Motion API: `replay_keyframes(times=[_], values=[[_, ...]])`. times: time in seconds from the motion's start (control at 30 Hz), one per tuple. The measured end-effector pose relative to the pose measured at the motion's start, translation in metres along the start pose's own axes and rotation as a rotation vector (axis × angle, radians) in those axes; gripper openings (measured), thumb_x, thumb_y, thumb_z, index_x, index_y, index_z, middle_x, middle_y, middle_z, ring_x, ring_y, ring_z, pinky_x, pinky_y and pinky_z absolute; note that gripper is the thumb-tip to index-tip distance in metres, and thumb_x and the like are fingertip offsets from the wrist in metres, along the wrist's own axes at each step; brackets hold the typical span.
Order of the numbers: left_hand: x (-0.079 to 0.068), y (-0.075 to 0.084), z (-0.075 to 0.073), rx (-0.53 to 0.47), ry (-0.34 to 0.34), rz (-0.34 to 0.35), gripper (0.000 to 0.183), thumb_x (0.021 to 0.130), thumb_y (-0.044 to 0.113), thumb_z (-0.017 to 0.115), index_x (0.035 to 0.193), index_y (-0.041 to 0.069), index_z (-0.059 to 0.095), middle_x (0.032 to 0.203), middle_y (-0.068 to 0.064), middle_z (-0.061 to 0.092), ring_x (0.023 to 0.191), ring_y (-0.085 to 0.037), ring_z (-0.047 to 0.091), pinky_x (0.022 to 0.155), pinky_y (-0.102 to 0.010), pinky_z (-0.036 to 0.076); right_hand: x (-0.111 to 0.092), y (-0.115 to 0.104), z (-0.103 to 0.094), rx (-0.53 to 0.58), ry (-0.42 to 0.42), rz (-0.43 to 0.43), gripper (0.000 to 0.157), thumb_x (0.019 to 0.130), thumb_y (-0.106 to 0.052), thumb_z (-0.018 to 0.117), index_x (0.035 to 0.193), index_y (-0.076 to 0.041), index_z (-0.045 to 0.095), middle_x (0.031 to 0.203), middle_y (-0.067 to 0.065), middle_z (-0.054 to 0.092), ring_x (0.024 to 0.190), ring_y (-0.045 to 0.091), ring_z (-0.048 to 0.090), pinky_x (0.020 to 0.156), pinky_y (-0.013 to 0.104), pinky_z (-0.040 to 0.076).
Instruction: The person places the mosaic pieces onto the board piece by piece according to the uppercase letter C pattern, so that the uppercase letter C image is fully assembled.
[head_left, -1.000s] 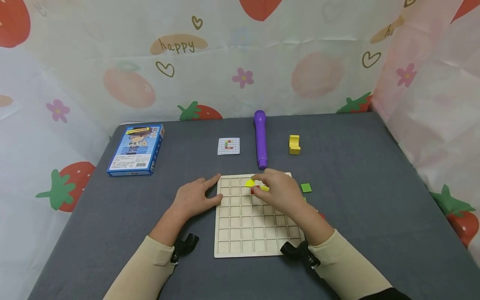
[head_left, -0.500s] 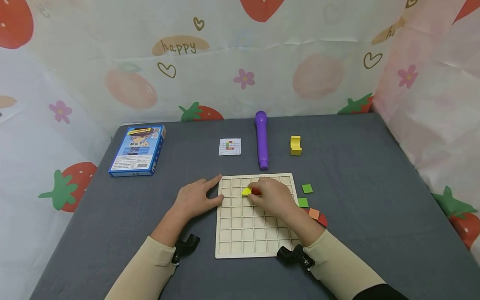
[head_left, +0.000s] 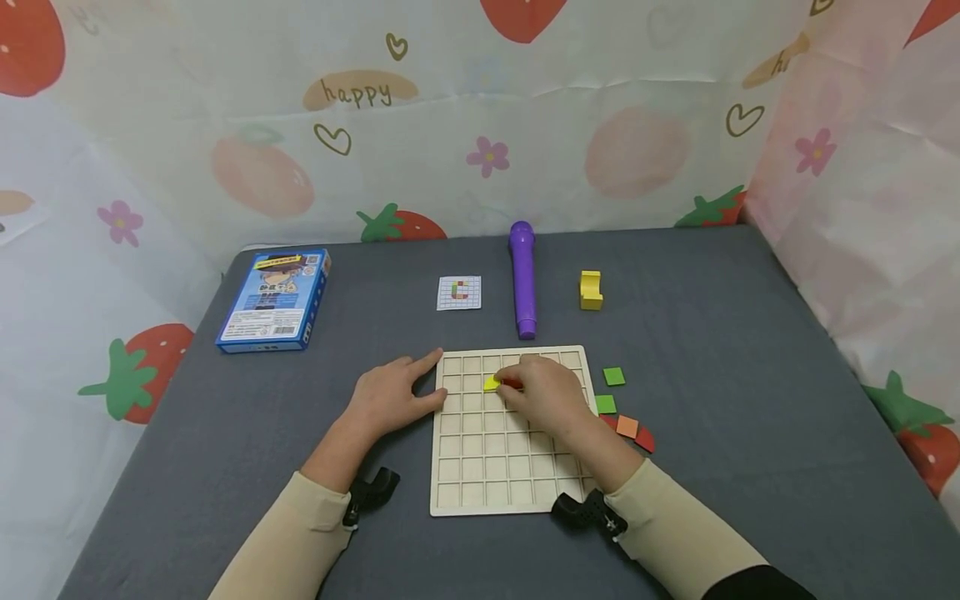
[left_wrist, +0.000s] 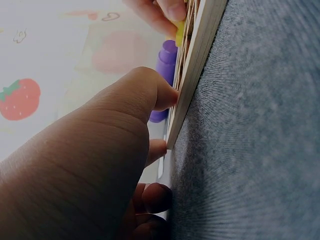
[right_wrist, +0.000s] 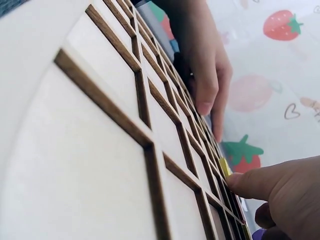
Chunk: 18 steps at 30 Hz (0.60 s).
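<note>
A pale wooden grid board [head_left: 472, 471] lies flat on the dark cloth. My left hand [head_left: 390, 398] rests beside it, thumb and index finger spread and touching its left edge. Over the upper middle cells, my right hand [head_left: 546, 396] pinches a small yellow tile [head_left: 491, 383] between thumb and fingers. That yellow tile [right_wrist: 224, 166] stands slightly proud of the grid in the right wrist view, the thumb against it. Part of a red tile [head_left: 513, 384] shows under the right fingers; the hand hides whatever else lies there.
Right of the board lie green tiles [head_left: 613, 377], an orange tile [head_left: 627, 426] and red tiles [head_left: 645, 439]. Behind it are a patterned card [head_left: 459, 293], a purple microphone-shaped object [head_left: 522, 283] and a yellow block [head_left: 591, 291]. A blue box [head_left: 273, 300] sits far left.
My right hand has moved slightly left and toward me with the yellow tile, then stayed nearly still. More loose tiles at the right have come into view. The left hand has not moved.
</note>
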<state>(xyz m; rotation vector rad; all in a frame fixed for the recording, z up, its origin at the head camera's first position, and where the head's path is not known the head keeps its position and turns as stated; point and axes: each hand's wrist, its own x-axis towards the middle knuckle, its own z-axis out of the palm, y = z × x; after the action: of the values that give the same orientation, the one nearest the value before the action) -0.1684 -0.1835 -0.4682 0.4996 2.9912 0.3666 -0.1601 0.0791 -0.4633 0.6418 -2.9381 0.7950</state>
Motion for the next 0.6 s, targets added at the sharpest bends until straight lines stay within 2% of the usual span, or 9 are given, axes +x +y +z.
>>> replay_keyframes(times=[0.2, 0.4, 0.6], values=[[-0.0014, -0.0002, -0.0006, 0.001, -0.009, -0.005, 0.073, 0.094, 0.057, 0.061, 0.158, 0.024, 0.045, 0.128, -0.018, 0.066, 0.099, -0.036, 0.067, 0.079, -0.053, 0.054, -0.0024, -0.0021, -0.0024, -0.072, -0.027, -0.013, 0.019, 0.095, -0.028, 0.076, 0.113, -0.026, 0.081, 0.089, -0.007, 0.067, 0.076, 0.010, 0.060, 0.062, 0.032, 0.048], [-0.0013, -0.0005, -0.0007, 0.001, -0.013, -0.009, 0.073, 0.095, 0.057, 0.060, 0.158, 0.024, 0.045, 0.130, -0.018, 0.065, 0.101, -0.037, 0.067, 0.081, -0.054, 0.053, -0.0044, -0.0042, -0.0042, -0.130, -0.053, -0.056, 0.024, 0.096, -0.028, 0.074, 0.119, -0.026, 0.080, 0.084, -0.006, 0.058, 0.063, 0.008, 0.048, 0.054, 0.028, 0.041], [-0.0003, -0.0007, 0.0004, 0.006, -0.011, -0.003, 0.074, 0.095, 0.058, 0.060, 0.158, 0.025, 0.044, 0.126, -0.017, 0.066, 0.095, -0.034, 0.066, 0.078, -0.052, 0.053, -0.0054, -0.0040, -0.0067, -0.141, -0.061, -0.063, 0.025, 0.096, -0.027, 0.073, 0.121, -0.025, 0.079, 0.084, -0.006, 0.057, 0.062, 0.008, 0.048, 0.053, 0.028, 0.041]])
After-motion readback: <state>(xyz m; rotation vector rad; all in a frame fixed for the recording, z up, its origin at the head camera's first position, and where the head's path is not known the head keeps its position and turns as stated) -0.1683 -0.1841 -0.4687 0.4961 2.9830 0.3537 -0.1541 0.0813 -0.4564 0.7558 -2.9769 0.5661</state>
